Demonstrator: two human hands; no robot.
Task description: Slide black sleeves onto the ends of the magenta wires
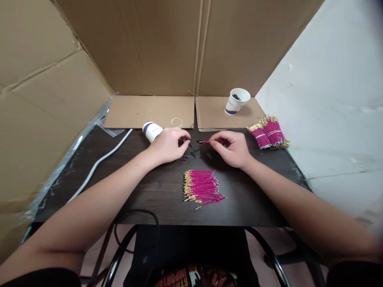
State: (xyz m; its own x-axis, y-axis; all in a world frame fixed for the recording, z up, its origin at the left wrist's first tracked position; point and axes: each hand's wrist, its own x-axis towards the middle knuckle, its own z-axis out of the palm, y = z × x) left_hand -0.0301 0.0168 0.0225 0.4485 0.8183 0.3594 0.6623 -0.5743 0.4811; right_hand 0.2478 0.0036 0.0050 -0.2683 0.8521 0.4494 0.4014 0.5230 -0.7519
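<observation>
Pinching a thin magenta wire with a dark tip, the right hand is closing at frame centre; the left hand is nipping small black sleeves scattered on the dark wooden table.

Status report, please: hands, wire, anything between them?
Left hand pinching small black piece. Right hand shut on pink wire. Loose black pieces on table between them.

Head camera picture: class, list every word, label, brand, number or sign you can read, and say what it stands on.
Upright paper cup: a dark printed mark on its side, too small to read.
Tipped paper cup by the left hand: small print on its side, too blurred to read.
Dark garment at the bottom edge: orange letters, upside down and cut off, not readable.
Nothing else carries text.
</observation>
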